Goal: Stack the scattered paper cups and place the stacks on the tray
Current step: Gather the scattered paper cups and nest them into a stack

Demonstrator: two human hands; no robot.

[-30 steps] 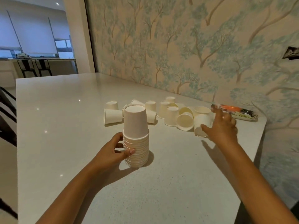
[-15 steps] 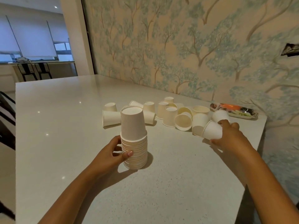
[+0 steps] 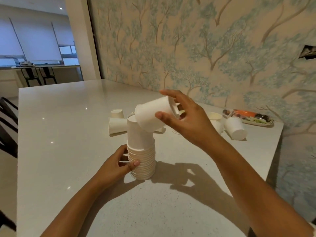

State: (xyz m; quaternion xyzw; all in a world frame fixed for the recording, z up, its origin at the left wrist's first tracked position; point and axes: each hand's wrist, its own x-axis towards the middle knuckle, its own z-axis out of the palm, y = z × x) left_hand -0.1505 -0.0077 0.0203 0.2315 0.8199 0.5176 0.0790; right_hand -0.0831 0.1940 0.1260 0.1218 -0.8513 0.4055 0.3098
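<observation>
A tall stack of upside-down white paper cups (image 3: pixel 141 154) stands on the white table (image 3: pixel 68 134). My left hand (image 3: pixel 119 164) grips the stack low on its left side. My right hand (image 3: pixel 186 118) holds a single white paper cup (image 3: pixel 152 115) tilted on its side, its mouth toward the top of the stack. Loose cups lie behind: two at the left (image 3: pixel 118 120) and others at the right (image 3: pixel 236 128), partly hidden by my right hand. A tray (image 3: pixel 248 117) with a printed picture sits at the far right by the wall.
The table's right edge runs close to the wallpapered wall (image 3: pixel 205 48). Dark chairs (image 3: pixel 8 125) stand at the left edge. A counter with stools (image 3: pixel 39 76) lies far behind.
My right hand has lifted one cup from the loose group at the right and carried it left and up to the top of the stack. My left hand has stayed on the stack.
</observation>
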